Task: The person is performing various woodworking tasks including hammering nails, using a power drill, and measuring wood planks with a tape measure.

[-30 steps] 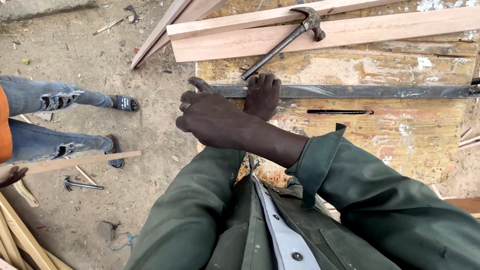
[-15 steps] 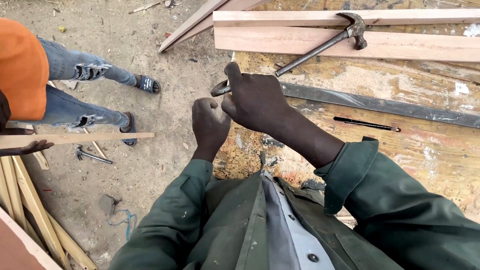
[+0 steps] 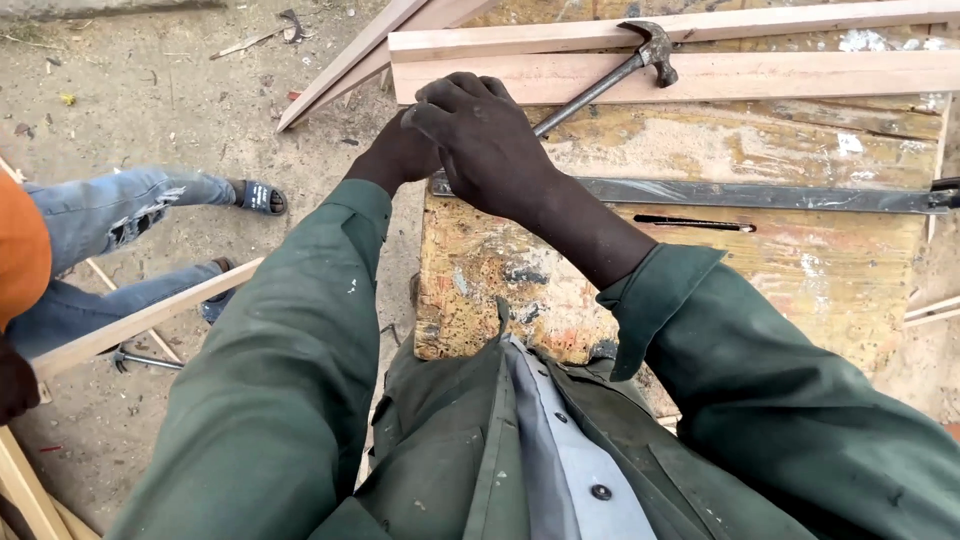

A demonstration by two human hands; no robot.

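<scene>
My two hands meet over the left end of a paint-stained wooden workbench [image 3: 700, 290]. My right hand [image 3: 487, 140] is curled, fingers bent down, and lies over my left hand [image 3: 398, 156], which is mostly hidden beneath it. Whether either hand holds anything is hidden. Just under my hands starts a long dark metal bar [image 3: 720, 193] that runs right across the bench. A claw hammer [image 3: 610, 75] lies slanted on two pale wooden planks [image 3: 800, 72] just beyond my hands. A thin black pencil [image 3: 695, 223] lies below the bar.
Another person in ripped blue jeans [image 3: 120, 215] and an orange top sits on the sandy ground at left, with a wooden strip [image 3: 150, 315] across the legs. More timber strips [image 3: 340, 70] lean off the bench's far left corner. A small metal tool [image 3: 145, 360] lies on the ground.
My hands came together and moved up to the bench's left end; the right hand now covers the left. The view tilted, so the bench and hammer sit lower and closer.
</scene>
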